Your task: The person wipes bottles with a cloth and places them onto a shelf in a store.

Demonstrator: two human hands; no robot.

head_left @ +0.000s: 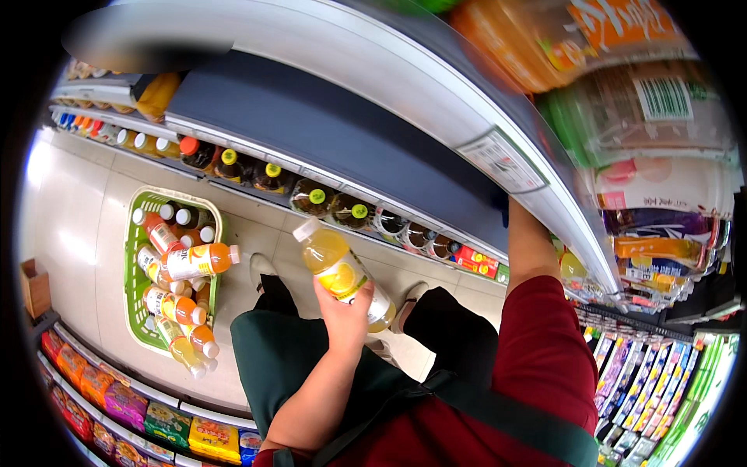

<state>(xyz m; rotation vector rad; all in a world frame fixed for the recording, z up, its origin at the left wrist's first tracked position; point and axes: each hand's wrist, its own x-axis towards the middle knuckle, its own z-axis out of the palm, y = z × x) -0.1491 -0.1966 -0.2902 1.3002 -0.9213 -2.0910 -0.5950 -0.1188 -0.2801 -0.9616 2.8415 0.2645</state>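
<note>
My left hand [345, 313] is wrapped round the lower half of a clear juice bottle [325, 251] with a white cap, yellow contents and a fruit picture on its label. The bottle tilts, cap toward the upper left, above the floor between my legs. My right forearm [531, 247] goes up behind the white front edge of a shelf [436, 86]. That edge hides my right hand, so its fingers and anything in them do not show. Left of my legs, a green shopping basket [134, 300] on the floor holds several juice bottles, an orange one [194, 262] lying on top.
Dark drink bottles [313, 196] with yellow-green caps line the low shelf in front. Packaged drinks [634, 113] crowd the upper right, close to my right arm. Bagged snacks [167, 423] fill a shelf at the lower left. A brown box [35, 286] stands at the left edge.
</note>
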